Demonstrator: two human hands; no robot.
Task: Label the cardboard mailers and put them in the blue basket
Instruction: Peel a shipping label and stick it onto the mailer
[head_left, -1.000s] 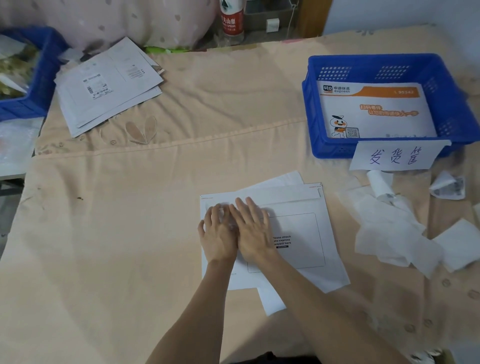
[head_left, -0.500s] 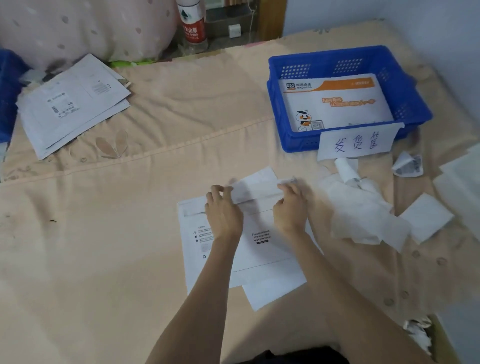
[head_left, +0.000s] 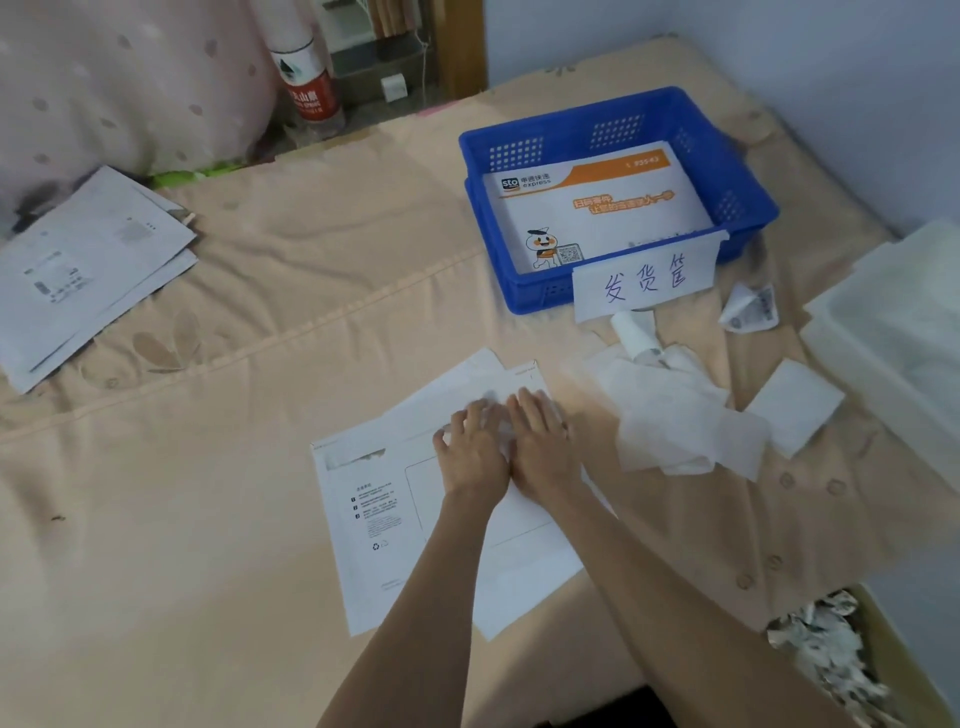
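Note:
A white cardboard mailer (head_left: 374, 525) lies flat on the peach cloth in front of me, on top of another white sheet. My left hand (head_left: 475, 449) and my right hand (head_left: 540, 447) lie side by side, fingers straight, and press on the mailer's upper edge. The blue basket (head_left: 748, 192) stands at the back right. It holds an orange-and-white express mailer (head_left: 602, 208) and carries a handwritten paper sign (head_left: 644, 280) on its front wall.
A stack of white mailers (head_left: 88, 270) lies at the far left. Crumpled label backing papers (head_left: 680, 415) and a label roll (head_left: 634, 332) lie right of my hands. A white plastic bin (head_left: 893, 332) sits at the right edge, a box of paper scraps (head_left: 831, 654) bottom right, a bottle (head_left: 306, 88) behind.
My hands were apart along the mailer's top flap half a second ago; now they have come together at its right part and press flat. The camera has swung to the right.

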